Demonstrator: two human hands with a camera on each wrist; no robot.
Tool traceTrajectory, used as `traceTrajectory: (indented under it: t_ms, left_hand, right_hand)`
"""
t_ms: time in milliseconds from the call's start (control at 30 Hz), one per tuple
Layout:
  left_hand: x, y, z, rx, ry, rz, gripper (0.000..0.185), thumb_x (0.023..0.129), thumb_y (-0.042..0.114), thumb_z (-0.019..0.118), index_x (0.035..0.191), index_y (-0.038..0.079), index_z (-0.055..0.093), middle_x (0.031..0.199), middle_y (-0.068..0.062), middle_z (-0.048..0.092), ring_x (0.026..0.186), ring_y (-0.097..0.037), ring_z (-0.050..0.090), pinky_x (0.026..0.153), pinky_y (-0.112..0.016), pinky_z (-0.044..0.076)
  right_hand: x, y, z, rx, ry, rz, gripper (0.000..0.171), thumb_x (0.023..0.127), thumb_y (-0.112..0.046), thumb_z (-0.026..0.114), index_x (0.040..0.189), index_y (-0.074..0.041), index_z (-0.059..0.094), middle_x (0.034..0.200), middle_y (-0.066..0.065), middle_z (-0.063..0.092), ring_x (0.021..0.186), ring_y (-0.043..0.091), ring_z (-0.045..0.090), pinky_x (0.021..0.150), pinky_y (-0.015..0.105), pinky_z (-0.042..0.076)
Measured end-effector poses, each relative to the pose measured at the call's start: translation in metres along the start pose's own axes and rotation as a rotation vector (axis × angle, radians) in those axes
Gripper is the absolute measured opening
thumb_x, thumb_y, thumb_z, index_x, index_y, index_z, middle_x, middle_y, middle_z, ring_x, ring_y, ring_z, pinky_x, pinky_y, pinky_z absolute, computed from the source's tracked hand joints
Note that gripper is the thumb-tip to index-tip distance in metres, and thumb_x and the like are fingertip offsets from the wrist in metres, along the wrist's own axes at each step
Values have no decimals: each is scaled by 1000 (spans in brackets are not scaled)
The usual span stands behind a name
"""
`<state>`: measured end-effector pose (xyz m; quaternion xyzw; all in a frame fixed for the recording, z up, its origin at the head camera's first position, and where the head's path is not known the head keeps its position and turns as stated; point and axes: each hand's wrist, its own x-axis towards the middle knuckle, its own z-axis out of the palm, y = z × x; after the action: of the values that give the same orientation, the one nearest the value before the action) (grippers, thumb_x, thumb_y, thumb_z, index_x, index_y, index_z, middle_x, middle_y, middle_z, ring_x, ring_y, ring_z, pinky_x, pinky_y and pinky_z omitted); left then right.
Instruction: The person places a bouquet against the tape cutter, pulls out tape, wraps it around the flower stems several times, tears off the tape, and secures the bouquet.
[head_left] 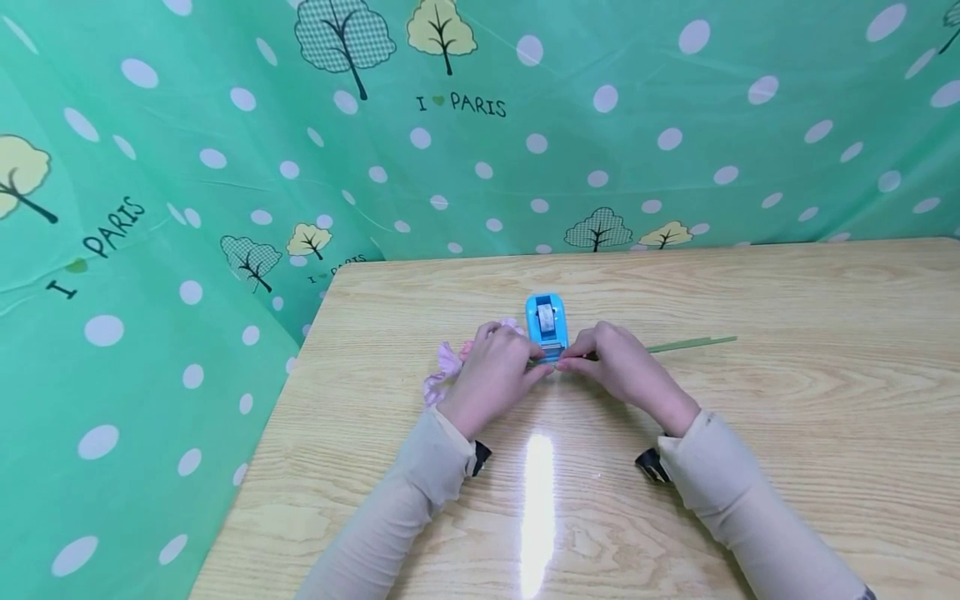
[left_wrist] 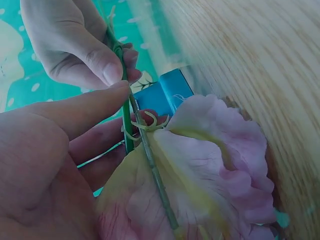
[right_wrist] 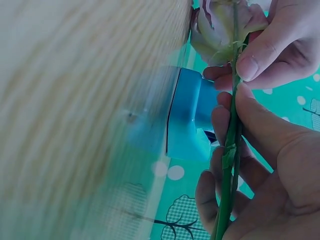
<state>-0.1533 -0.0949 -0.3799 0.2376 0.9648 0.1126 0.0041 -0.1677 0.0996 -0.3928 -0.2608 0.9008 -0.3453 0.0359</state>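
Observation:
In the head view my left hand [head_left: 495,371] and right hand [head_left: 618,367] meet fingertip to fingertip just in front of a blue tape dispenser [head_left: 532,329]. Both pinch a pair of green flower stems [head_left: 690,343], which lie side by side and run out to the right. Pale pink-lilac flowers [head_left: 448,360] sit at the left end, partly covered by the left hand. Up close in the left wrist view, a ruffled blossom [left_wrist: 220,160] hangs beside the left thumb. The right wrist view shows the right fingers curled round the green stems [right_wrist: 227,185], thumb pressed on them below the blossom.
The dispenser carries a roll of tape [head_left: 546,317] and stands on a light wooden table [head_left: 787,417]. A green dotted cloth [head_left: 637,150] hangs behind the table and down its left side. Light glares off the tabletop in front of the hands.

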Motion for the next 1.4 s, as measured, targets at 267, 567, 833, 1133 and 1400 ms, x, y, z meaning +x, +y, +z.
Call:
traceTrajectory:
  t_ms: [267, 567, 833, 1133, 1400]
  left_hand:
    - [-1, 2, -1, 82, -37, 33, 18, 96, 33, 65, 101, 24, 79, 94, 9, 75, 96, -15, 63, 111, -48, 35]
    - [1, 0, 1, 108, -4, 23, 17, 94, 35, 67, 101, 27, 80, 94, 11, 76, 102, -15, 61, 111, -44, 35]
    - [3, 1, 5, 134, 3, 34, 15, 92, 35, 69, 98, 26, 80, 93, 11, 75, 95, -9, 66, 111, -37, 35]
    - [2, 0, 7, 114, 29, 52, 14, 90, 35, 72, 96, 26, 80, 92, 12, 75, 94, -6, 67, 109, -36, 37]
    - [2, -1, 6, 141, 37, 76, 15, 91, 36, 70, 98, 26, 80, 91, 13, 75, 93, -7, 65, 108, -34, 39]
  right_hand:
    - [0, -1, 1, -7, 23, -12, 6, 87, -14, 76, 87, -12, 81, 81, -2, 74, 76, 12, 59, 73, 33, 46]
    - [0, -4, 1, -11, -5, 43, 9, 89, -17, 75, 93, -11, 80, 89, 1, 75, 87, 20, 64, 81, 42, 50]
    - [4, -3, 3, 69, -60, 126, 18, 93, -23, 71, 102, -10, 78, 99, 4, 76, 92, 19, 68, 83, 41, 54]
    - [15, -6, 8, 103, -33, 230, 23, 95, -30, 69, 85, -12, 80, 73, 3, 71, 60, 14, 51, 60, 29, 42]
    - [18, -9, 9, 73, 18, 290, 25, 90, -31, 74, 77, -11, 79, 73, 3, 73, 59, 15, 49, 57, 28, 38]
